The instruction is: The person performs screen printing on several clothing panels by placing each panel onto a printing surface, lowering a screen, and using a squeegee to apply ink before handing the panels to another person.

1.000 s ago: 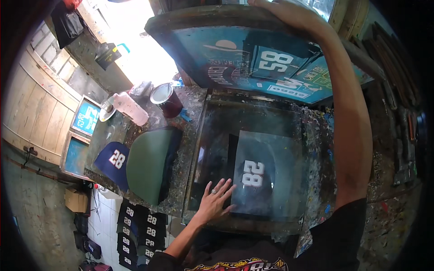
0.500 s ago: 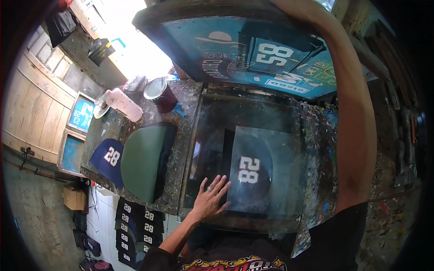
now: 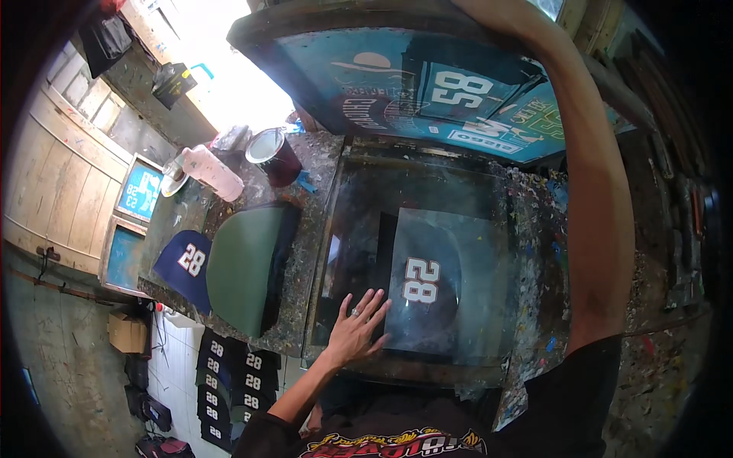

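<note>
My left hand (image 3: 357,327) lies with its fingers spread at the near left edge of a dark, half-round fabric panel (image 3: 450,256) with a pale printed number. The panel lies on a glassy printing board (image 3: 485,336), seen under a clear or hazy sheet. My right arm reaches up along the right side to a tilted, raised screen-printing frame (image 3: 321,69) with blue mesh and stencilled designs. My right hand (image 3: 496,9) is by the frame's upper edge, its fingers cut off by the picture's top.
Left of the board lie a green panel stack (image 3: 240,267) and a navy printed panel (image 3: 183,259). Behind them stand a paint can (image 3: 275,159) and a pinkish bottle (image 3: 214,174). More printed panels (image 3: 252,382) hang or lie lower left. Small framed screens (image 3: 139,187) lean beside the table.
The view has shifted very slightly. My left hand stays spread by the panel, and the screen frame remains raised.
</note>
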The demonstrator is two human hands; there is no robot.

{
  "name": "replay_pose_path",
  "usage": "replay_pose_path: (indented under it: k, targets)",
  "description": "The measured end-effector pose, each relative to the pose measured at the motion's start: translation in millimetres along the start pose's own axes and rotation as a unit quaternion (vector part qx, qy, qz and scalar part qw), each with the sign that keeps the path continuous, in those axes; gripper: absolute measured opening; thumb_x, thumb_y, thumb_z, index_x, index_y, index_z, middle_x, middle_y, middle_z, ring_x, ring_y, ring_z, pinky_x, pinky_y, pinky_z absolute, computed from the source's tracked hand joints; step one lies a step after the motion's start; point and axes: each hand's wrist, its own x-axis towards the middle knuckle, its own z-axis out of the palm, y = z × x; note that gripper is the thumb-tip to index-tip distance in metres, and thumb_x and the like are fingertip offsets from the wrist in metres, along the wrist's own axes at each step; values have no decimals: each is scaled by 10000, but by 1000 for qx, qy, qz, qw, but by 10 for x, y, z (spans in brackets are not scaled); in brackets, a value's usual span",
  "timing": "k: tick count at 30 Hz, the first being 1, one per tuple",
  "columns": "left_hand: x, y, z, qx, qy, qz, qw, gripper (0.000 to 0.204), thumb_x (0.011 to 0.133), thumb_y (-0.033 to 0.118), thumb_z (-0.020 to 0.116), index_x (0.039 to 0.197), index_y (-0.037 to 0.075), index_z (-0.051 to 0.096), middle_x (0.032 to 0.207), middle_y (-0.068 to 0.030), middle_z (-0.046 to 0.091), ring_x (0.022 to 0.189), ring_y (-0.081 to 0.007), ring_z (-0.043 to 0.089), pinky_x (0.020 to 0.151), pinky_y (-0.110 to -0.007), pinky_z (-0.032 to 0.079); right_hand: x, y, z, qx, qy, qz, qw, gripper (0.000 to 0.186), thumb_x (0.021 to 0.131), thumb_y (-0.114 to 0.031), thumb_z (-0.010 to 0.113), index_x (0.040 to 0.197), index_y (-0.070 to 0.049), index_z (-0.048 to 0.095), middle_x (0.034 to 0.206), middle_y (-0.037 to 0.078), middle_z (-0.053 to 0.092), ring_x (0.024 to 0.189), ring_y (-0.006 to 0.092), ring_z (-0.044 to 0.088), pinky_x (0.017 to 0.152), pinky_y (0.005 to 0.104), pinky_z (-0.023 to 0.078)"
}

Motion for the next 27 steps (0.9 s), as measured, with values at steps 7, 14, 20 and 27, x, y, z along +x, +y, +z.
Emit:
replay_pose_path:
  k: [7,14,20,27]
  targets:
    - [-87,-45,-37,-14,9,-3,1000,765,971,514,607,1608,153,386,1698,-121,303,1584,-272,249,1261,-572,117,-53,-104,50,7,14,-17,1000,756,1002,-635,497,1352,19,641,1396,296,611,1314,432,576,1154,439,395]
    - [231,993,-114,-118,142,-99,978,568,939,388,672,1414,78,629,1677,-181,328,1566,-506,164,1210,-680,127,23,101,163,-48,37,-53,997,810,957,-762,441,1046,-38,793,1019,242,759,990,413,732,929,488,543]
    - [1142,1192,-982,-480,206,-31,852,470,967,182,675,1405,35,591,1463,-176,569,1270,-335,593,1076,-436,454,-745,-167,61,-14,5,3,1000,825,942,-735,474,905,31,781,981,265,753,1005,430,732,890,542,552]
    - [408,-51,-2331,193,316,-149,917,688,734,200,856,1333,46,555,1305,-205,583,1279,-430,525,1067,-565,410,-2423,-596,738,-57,106,-69,990,623,1003,-626,508,979,-51,746,891,154,745,864,329,723,1074,596,361]
